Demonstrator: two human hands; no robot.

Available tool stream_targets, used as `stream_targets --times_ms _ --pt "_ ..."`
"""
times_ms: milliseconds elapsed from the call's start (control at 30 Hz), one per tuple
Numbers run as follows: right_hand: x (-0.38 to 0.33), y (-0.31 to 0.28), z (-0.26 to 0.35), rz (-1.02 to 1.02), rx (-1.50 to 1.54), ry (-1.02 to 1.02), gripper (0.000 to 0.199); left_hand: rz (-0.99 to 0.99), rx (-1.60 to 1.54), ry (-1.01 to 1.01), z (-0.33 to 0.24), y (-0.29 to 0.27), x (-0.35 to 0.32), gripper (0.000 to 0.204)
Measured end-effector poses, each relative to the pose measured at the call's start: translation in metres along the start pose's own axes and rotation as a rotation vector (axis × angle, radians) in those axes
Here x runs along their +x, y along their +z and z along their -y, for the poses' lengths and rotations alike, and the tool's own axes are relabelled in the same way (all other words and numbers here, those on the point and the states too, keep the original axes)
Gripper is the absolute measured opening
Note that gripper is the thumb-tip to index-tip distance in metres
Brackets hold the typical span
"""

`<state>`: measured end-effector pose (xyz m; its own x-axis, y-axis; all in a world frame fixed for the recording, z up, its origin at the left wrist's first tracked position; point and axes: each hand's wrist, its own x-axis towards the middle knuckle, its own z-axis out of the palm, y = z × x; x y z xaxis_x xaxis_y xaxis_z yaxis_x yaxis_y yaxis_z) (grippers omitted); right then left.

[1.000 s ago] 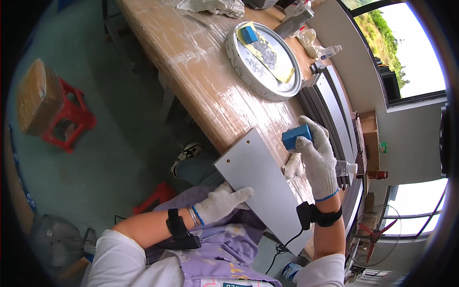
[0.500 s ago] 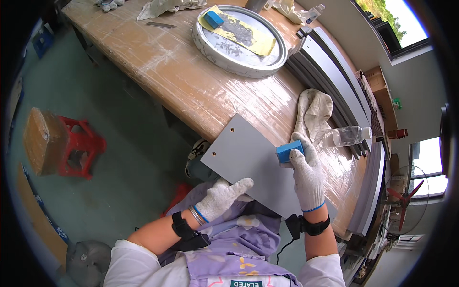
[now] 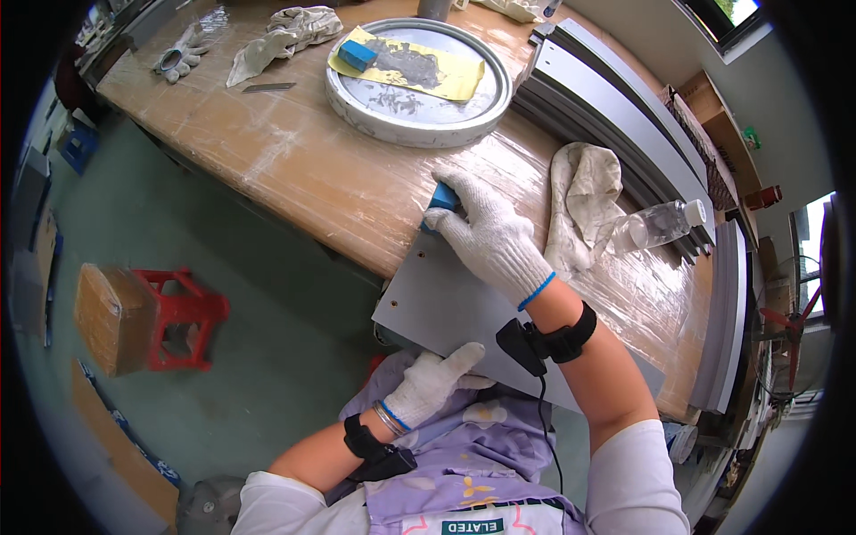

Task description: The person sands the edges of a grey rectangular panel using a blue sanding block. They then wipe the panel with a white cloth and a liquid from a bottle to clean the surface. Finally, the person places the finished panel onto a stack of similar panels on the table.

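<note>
A flat grey panel [image 3: 446, 308] lies over the near edge of the wooden workbench [image 3: 294, 160] and sticks out toward my lap. My right hand [image 3: 490, 236], in a white knit glove, presses a small blue block [image 3: 441, 198] against the panel's far corner. My left hand [image 3: 432, 383], also gloved, grips the panel's near edge from below. Both wrists carry black straps.
A round metal tray [image 3: 357, 102] holds a yellow sheet, grey paste and another blue block [image 3: 358, 54]. A crumpled rag [image 3: 584, 201], a clear plastic bottle [image 3: 655, 225] and stacked grey panels [image 3: 615, 116] lie right. A red stool [image 3: 183, 316] with a cardboard box [image 3: 105, 316] stands below left.
My right hand has slid the blue block from the panel's right side up to its far left corner. The view has shifted, and the left hand stays on the near edge.
</note>
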<state>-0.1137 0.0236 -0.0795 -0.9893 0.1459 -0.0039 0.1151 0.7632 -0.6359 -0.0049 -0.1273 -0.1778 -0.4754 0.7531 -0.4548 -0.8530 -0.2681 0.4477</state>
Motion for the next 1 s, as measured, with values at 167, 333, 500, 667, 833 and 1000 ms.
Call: stream_targets --times_ms 167,333,500,667,833,1000 --pt "-0.034 -0.029 -0.013 0.047 -0.048 0.147 0.050 0.015 0.023 0.033 -0.006 0.004 -0.002 0.032" --pt "-0.126 -0.083 -0.064 -0.077 -0.295 0.322 0.051 0.061 0.029 0.067 -0.001 0.002 -0.001 0.032" --pt "-0.171 -0.118 -0.086 -0.095 -0.416 0.586 0.053 0.078 0.017 0.095 -0.002 0.005 0.000 0.029" --pt "-0.151 -0.095 -0.065 -0.247 -0.246 0.344 0.049 0.089 0.018 0.127 0.004 0.002 0.005 0.034" --pt "-0.152 -0.091 -0.084 -0.186 -0.191 0.243 0.041 0.000 0.026 0.174 0.011 0.010 0.005 0.033" --pt "-0.244 -0.143 -0.138 -0.328 -0.364 0.447 0.042 -0.067 0.048 0.208 0.014 0.011 0.004 0.032"
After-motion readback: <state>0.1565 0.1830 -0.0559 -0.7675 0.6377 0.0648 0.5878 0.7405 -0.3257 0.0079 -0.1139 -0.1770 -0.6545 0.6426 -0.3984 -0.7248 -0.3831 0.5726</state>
